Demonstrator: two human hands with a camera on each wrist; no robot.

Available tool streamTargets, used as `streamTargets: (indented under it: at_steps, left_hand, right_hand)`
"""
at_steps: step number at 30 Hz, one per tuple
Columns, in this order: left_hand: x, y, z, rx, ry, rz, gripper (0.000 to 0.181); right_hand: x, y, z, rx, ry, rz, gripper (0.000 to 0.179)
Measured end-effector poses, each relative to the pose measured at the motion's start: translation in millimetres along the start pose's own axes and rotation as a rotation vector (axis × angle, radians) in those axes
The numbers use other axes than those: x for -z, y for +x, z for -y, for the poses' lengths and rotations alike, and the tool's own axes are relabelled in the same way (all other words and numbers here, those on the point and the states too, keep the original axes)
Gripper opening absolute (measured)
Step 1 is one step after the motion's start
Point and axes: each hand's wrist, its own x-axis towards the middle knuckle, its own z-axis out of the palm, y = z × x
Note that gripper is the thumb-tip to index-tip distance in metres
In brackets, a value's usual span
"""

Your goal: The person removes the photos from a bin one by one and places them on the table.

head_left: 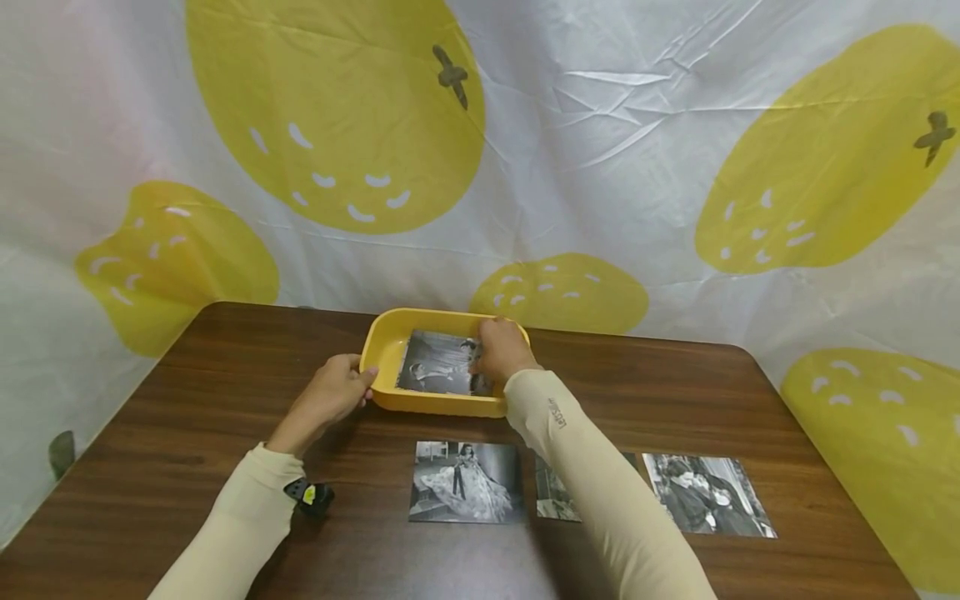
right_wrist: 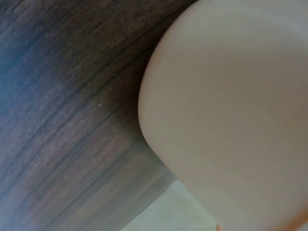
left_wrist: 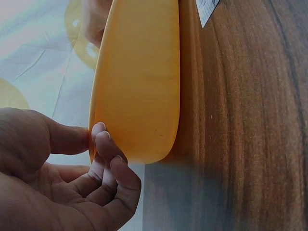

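A yellow plastic tray (head_left: 438, 405) stands near the table's far edge. At its left end my left hand (head_left: 333, 387) pinches the rim; in the left wrist view the thumb meets the rim while the curled fingers lie against the outer wall (left_wrist: 137, 82). A black-and-white photograph (head_left: 438, 362) is inside the tray. Over that photograph's right side, my right hand (head_left: 504, 350) reaches down into the tray with bent fingers. Its fingertips are partly hidden, so a grip on the photograph cannot be confirmed. The right wrist view shows mostly a blurred pale surface (right_wrist: 231, 106).
In front of the tray lie a photograph of a figure in a wide gown (head_left: 467, 483), another photograph (head_left: 553, 493) partly covered by my right sleeve, and a third photograph (head_left: 708, 493) to the right. A lemon-printed cloth (head_left: 540, 167) hangs behind the brown wooden table (head_left: 247, 367).
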Motion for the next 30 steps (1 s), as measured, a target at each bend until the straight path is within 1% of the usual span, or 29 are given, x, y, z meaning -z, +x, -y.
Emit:
streamTargets:
  at_steps: [4,6,8,15,18,21,27,30]
  left_hand:
    - [-0.8,-0.3,0.5,0.002,-0.004,-0.002,0.04]
    - [-1.2,-0.5,1.7,-0.005,-0.002,-0.004,0.039]
    - [-1.8,-1.1,2.8,0.0,0.001,-0.004,0.039]
    - [-4.3,-2.5,6.2,0.007,0.004,-0.007,0.038]
    - [-4.6,-3.5,6.8,0.01,0.0,-0.008,0.037]
    - [-4.3,-4.2,6.6,0.001,0.002,-0.008,0.035]
    - [-3.5,-2.6,4.0,-0.014,0.001,-0.015,0.035]
    - [-2.3,-1.0,2.0,-0.017,0.002,-0.017,0.036]
  right_hand:
    - [4.7,0.2,-2.7,-0.011,0.073,-0.005,0.03]
    - [7.9,0.0,-4.7,-0.024,0.127,0.004,0.021]
    - [12.1,-1.5,-6.4,-0.032,0.191,0.018,0.016]
    - [28.1,-12.4,-13.4,-0.037,0.419,0.074,0.015]
    - [33.4,-16.4,-17.6,-0.062,0.538,0.096,0.016]
    - [38.1,-19.0,-23.6,-0.093,0.641,0.096,0.016]
    - [52.4,-24.9,-40.4,-0.165,0.749,0.06,0.015]
    - [62.1,-29.7,-51.9,-0.179,0.788,0.046,0.015]
